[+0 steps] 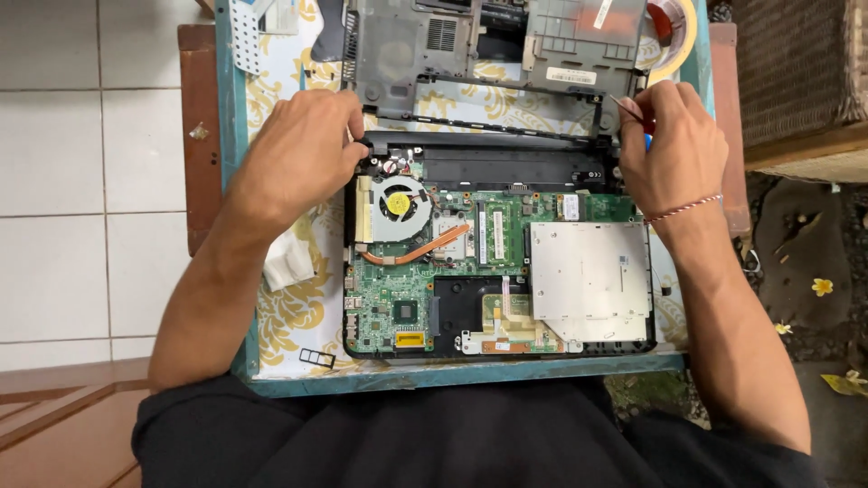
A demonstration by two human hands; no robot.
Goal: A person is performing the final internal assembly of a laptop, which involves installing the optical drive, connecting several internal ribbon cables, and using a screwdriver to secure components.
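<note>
An opened laptop base (499, 348) lies on a small table, its green circuit board (398, 307), round cooling fan (398, 206), copper heat pipe (420, 253) and silver drive cover (588, 280) exposed. My left hand (298, 154) grips the base's far left corner near the hinge. My right hand (674, 145) rests at the far right corner and pinches a thin screwdriver (633, 110) with a blue handle. A red and white string bracelet sits on my right wrist.
The removed grey bottom cover (407, 45) lies just beyond the laptop. A tape roll (683, 36) sits at the far right, a perforated metal bracket (244, 36) at the far left, a white cloth (289, 262) and small black frame (316, 358) on the patterned tabletop (289, 316). Wicker furniture stands right.
</note>
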